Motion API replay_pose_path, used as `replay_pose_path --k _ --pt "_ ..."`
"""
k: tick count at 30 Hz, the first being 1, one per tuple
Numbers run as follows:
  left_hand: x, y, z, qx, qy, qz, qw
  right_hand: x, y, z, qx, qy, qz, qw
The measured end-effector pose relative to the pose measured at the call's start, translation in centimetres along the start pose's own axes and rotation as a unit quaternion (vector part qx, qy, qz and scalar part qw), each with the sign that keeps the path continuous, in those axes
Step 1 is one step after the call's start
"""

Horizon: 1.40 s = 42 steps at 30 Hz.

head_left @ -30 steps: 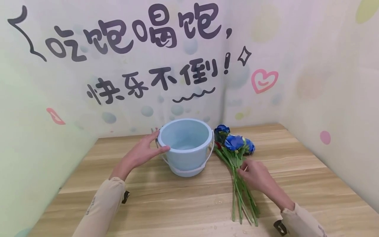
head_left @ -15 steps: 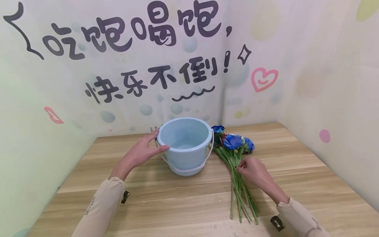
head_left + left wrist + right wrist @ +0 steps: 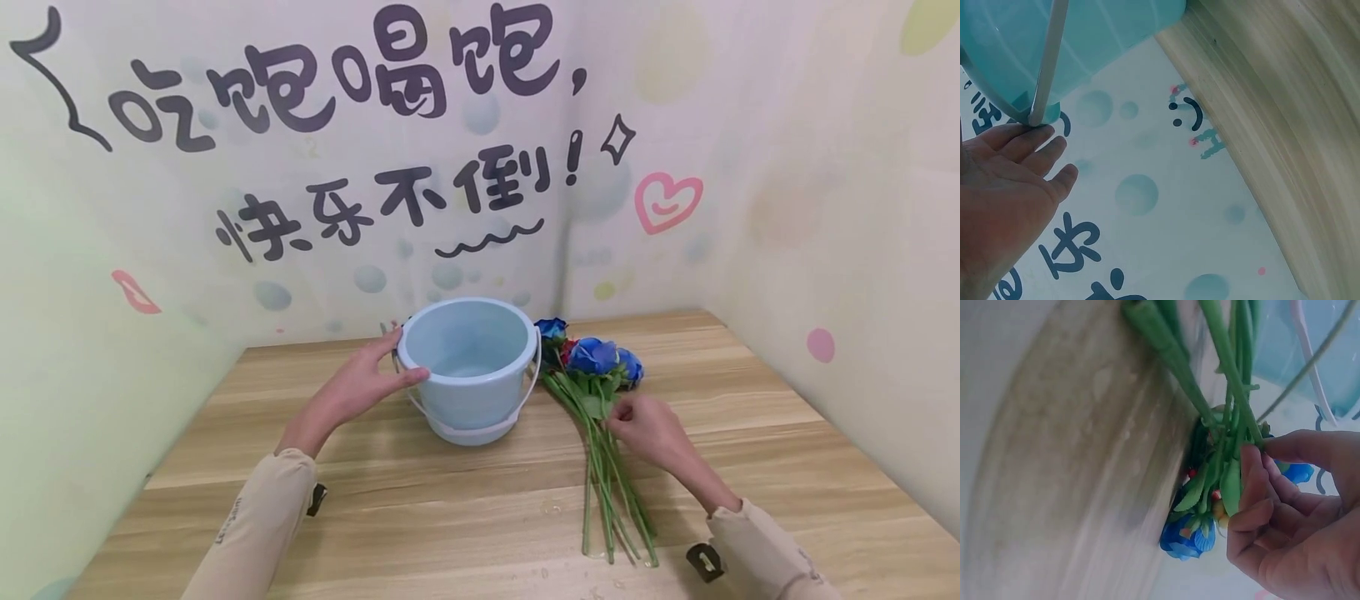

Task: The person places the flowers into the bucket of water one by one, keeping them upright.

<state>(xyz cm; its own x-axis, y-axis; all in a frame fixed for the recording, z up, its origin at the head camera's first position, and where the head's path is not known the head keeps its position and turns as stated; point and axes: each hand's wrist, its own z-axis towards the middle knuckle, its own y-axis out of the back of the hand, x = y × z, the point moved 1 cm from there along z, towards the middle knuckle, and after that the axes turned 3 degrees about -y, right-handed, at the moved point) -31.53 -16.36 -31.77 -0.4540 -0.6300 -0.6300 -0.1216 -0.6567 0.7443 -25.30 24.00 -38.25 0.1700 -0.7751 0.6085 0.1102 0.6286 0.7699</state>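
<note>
A light blue bucket (image 3: 468,400) with a thin bail handle stands on the table. My left hand (image 3: 356,387) rests against the left side of its rim, thumb and fingers spread apart. In the left wrist view, the fingers (image 3: 1041,150) reach up to the rim where the handle joins. A bunch of artificial flowers (image 3: 594,357) with blue heads and long green stems lies right of the bucket. My right hand (image 3: 648,429) is at the stems just below the heads. In the right wrist view, its thumb and index finger pinch a green stem (image 3: 1235,381).
The wooden table (image 3: 337,517) carries small water drops (image 3: 551,507) near the stem ends. A printed cloth wall (image 3: 480,183) rises along the back edge, with side walls to left and right. Red bits (image 3: 1216,495) show among the flower heads.
The right hand shifts slightly left, then back right, among the stems, and the flower heads stir a little. The left hand and bucket keep their place; the head view tilts slightly.
</note>
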Motion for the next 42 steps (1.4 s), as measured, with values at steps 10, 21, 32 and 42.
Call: replay_pose_path --k 10,21,32,42 --pt "0.0 0.1 0.0 -0.002 0.000 0.000 1.0000 -0.3 1.6 0.0 0.019 -0.010 0.051 0.998" --pt "-0.1 0.2 -0.1 0.000 0.002 0.002 1.0000 0.1 3.4 0.1 0.008 -0.014 0.162 0.987" --pt "-0.1 0.2 -0.1 -0.001 -0.002 0.003 1.0000 0.7 3.7 0.7 -0.020 -0.038 0.262 0.964" --pt "0.2 0.0 -0.1 -0.003 0.002 -0.003 1.0000 2.4 4.3 1.5 -0.040 -0.028 0.305 0.951"
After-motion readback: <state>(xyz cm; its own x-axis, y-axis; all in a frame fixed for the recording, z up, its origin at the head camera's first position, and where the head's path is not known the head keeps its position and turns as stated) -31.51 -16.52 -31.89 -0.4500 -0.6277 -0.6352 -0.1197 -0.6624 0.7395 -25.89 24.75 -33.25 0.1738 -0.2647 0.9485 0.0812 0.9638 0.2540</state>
